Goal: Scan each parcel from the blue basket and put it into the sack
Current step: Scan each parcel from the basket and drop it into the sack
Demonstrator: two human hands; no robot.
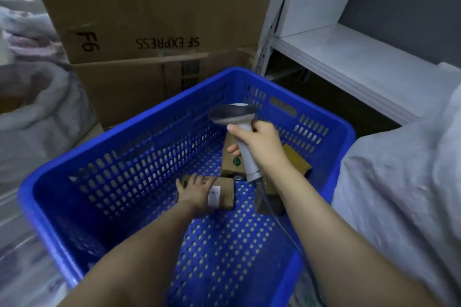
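Scanner cord [279,217] runs down along the right forearm and over a dark parcel [270,203]. It could snag there when the scanner lifts. Left hand [197,192] is low in the blue basket [119,132], fingers curled over a small labelled parcel [224,194] lying on the floor. The top-down hold looks shallow, so the parcel may slip on the lift. Its label wraps the right end, so a scan may miss unless it is turned. Right hand [259,147] is wrapped round the scanner [240,132] handle, head aimed at the far wall, not the label. Just beyond are a green-marked parcel [234,161] and a tan parcel [296,159]; the beam could catch the wrong one. Sack [37,112] is far left, blurred, well apart, so a drop over the rim is possible.
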